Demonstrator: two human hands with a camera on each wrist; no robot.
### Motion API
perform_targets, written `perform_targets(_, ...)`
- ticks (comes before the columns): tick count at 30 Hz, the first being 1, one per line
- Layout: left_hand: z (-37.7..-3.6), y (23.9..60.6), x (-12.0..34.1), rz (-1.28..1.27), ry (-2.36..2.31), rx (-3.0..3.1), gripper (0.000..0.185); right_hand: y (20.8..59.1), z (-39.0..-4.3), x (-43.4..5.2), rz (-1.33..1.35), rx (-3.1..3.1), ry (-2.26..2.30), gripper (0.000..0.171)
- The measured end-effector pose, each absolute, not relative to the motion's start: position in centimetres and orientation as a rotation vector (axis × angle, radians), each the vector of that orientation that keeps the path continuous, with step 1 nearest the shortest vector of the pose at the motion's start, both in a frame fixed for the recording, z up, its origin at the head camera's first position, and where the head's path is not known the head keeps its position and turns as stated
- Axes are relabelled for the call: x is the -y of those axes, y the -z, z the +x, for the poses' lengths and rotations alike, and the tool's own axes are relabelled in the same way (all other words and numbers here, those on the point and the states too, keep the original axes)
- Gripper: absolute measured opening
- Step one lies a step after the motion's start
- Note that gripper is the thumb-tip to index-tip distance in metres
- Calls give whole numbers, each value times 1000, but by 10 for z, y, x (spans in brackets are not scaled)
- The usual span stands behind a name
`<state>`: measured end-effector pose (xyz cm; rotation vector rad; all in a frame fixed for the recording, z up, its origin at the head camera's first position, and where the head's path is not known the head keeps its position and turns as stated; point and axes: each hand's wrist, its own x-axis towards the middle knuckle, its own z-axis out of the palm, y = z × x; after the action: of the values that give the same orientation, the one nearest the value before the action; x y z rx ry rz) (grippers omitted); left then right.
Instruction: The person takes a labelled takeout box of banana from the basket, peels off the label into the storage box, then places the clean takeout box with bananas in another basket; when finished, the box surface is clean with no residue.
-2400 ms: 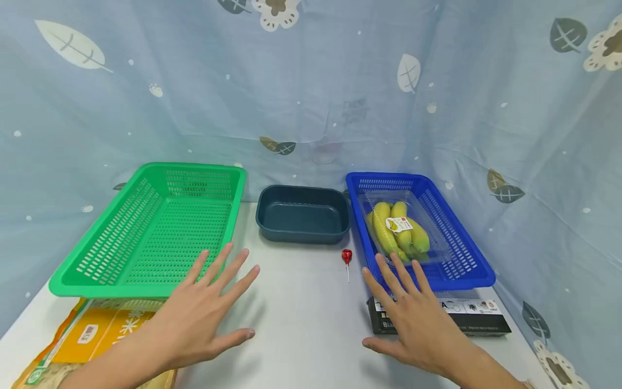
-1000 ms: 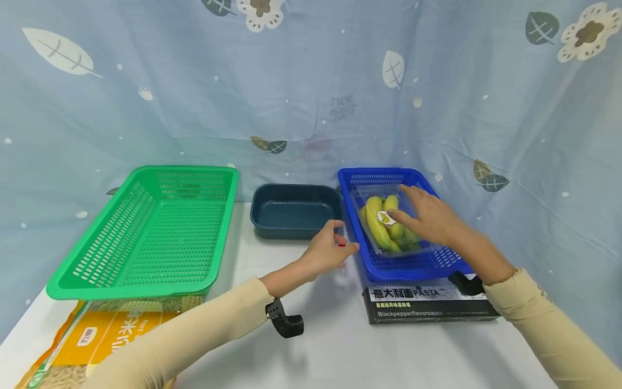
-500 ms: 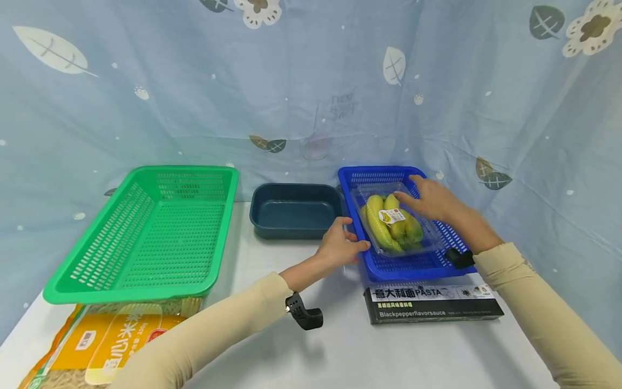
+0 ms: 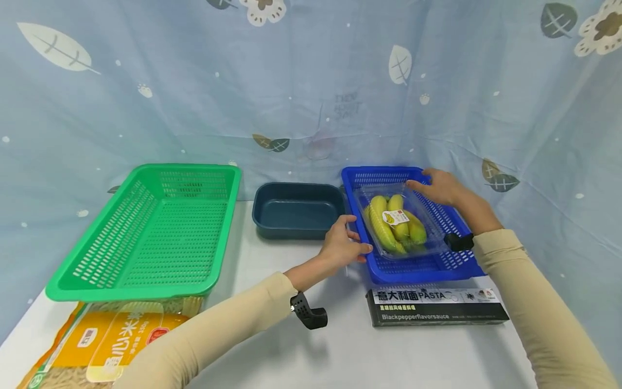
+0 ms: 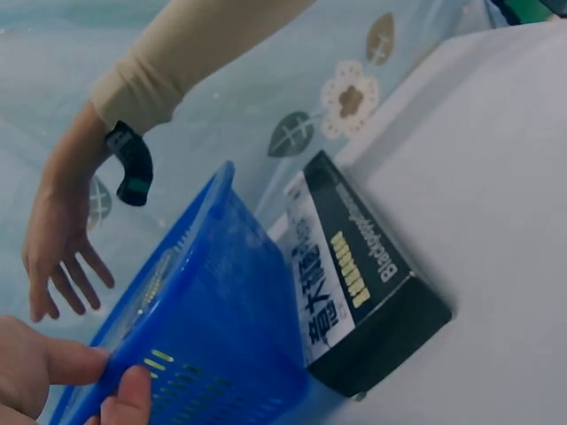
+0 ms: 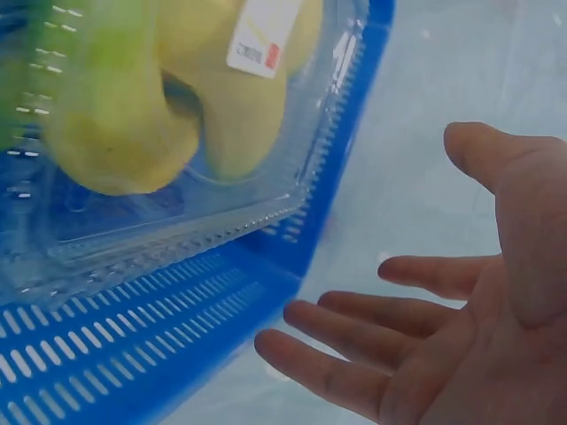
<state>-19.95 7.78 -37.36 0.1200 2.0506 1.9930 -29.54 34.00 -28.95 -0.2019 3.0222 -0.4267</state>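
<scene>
Right, from where I sit the green basket is the biggest thing, propped on a yellow grain bag whose print I can only half read; the blue basket stands at the right of the table, its near end resting on a black box lettered "PASTA" and "Blackpepperflavorsauce"; a dark tray sits between the two baskets. My left hand pinches the blue basket's left rim, thumb and fingers closed on the plastic; my right hand is spread, fingers straight, at the far right rim, and I cannot tell whether it touches. Inside lies a clear clamshell of bananas, with a small white sticker too small to read. I judge the basket light but springy, its latticed walls likely to flex; the long rims look the soundest hold, one hand to each side; the clamshell would slide if tipped.
</scene>
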Motion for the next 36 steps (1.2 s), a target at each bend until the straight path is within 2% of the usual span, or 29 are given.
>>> perform_targets(20, -198, 374, -75, 94, -2035, -2003, 81, 321, -326, -341, -1, -2732, 684, 82)
perform_targets(25, -195, 374, -74, 91, -2038, -2000, 80, 330, -328, -340, 32, -2713, 650, 73)
perform_targets(36, -196, 376, -73, 114, -2073, -1958, 80, 328, -320, -343, 30, -2659, 812, 67)
